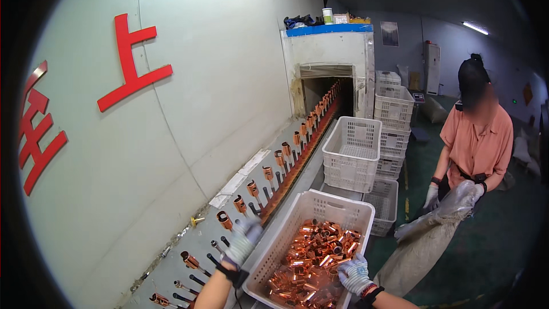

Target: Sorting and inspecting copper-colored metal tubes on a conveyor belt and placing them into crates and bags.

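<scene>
My left hand, in a white striped glove, is over the row of spindles beside the crate. Motion smears its fingers, so whether it grips anything cannot be told. A white perforated plastic crate sits in front of me, partly filled with shiny copper-coloured metal sleeves. At its right side my gloved right hand reaches in, fingers curled down among the sleeves; what lies in them is hidden. Along the line, cut-out copper-coloured sleeves stand on upright spindles, while dark bare posts stand in a row beside them.
The spindle line runs along a pale wall into a tunnel opening. Beyond my crate stand a stacked white crate and taller crate stacks. At right, a person in a salmon shirt and gloves holds a large sack.
</scene>
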